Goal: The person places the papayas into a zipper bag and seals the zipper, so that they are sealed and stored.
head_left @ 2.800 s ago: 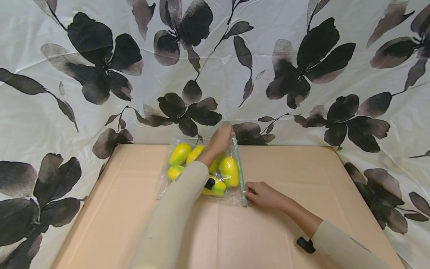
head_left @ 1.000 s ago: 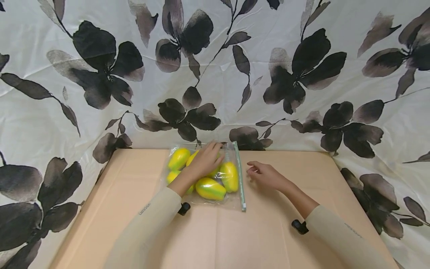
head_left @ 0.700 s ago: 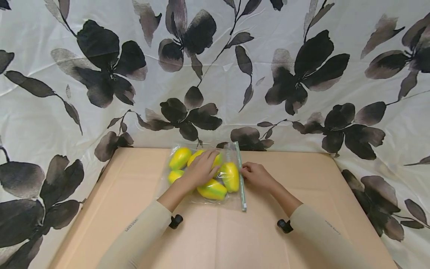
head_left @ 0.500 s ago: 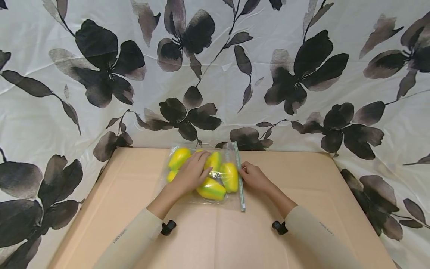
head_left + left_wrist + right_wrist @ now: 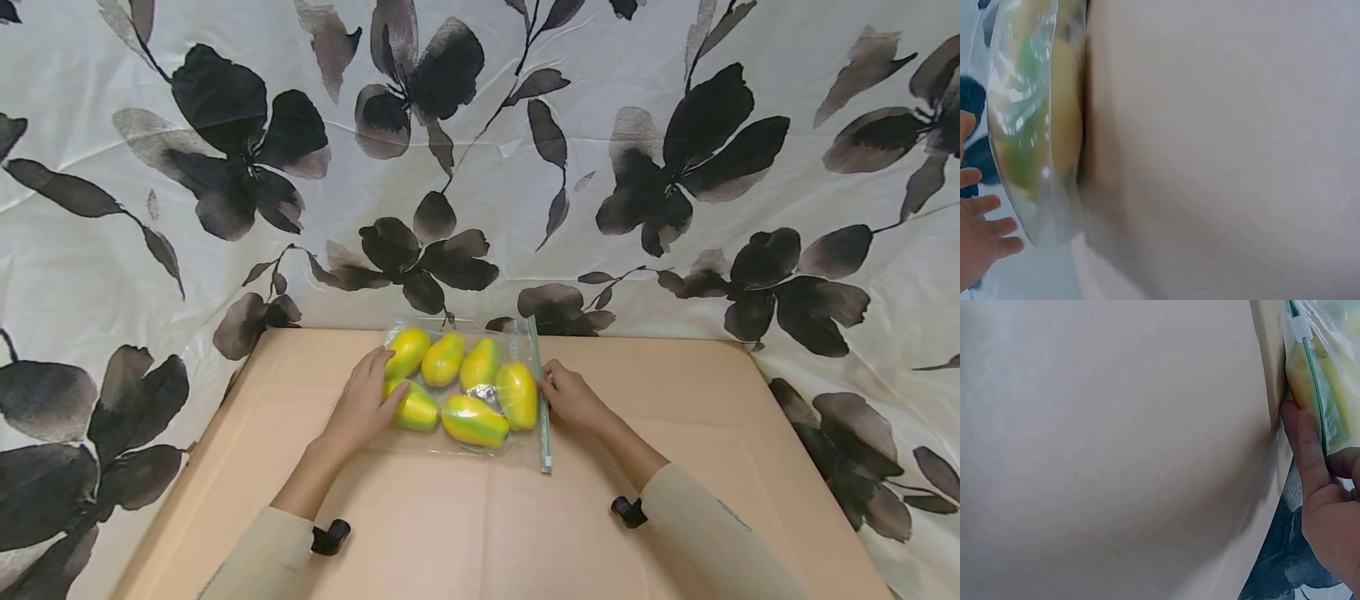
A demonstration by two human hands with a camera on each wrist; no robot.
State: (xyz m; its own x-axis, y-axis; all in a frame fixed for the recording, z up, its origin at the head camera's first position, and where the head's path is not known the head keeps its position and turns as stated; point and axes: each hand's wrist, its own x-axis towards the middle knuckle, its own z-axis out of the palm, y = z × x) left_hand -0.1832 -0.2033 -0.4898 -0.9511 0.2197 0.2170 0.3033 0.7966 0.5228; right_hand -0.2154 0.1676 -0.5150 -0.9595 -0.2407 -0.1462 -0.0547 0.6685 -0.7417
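Observation:
A clear zip bag [image 5: 517, 454] holding several yellow-green mangoes [image 5: 474, 421] lies flat near the far edge of the table. Its green zip strip [image 5: 545, 446] runs down the right side, and a white slider [image 5: 1300, 328] shows on it in the right wrist view. My right hand [image 5: 576, 400] pinches the zip edge between thumb and fingers. At the bag's left end is my left hand [image 5: 360, 404], its fingers spread over the film beside the leftmost mangoes. In the left wrist view those fingers [image 5: 988, 205] look loosely straight, beside the bag's end [image 5: 1054, 219].
A light tan board-like tabletop [image 5: 480, 533] carries the bag. Behind it and at both sides hangs a white cloth [image 5: 480, 167] with dark flowers. Each sleeve has a small black device [image 5: 330, 537] at the wrist.
My left hand has slid from the top of the bag to its left end, uncovering the mangoes. The right hand left the zip's near end and took hold of it farther up.

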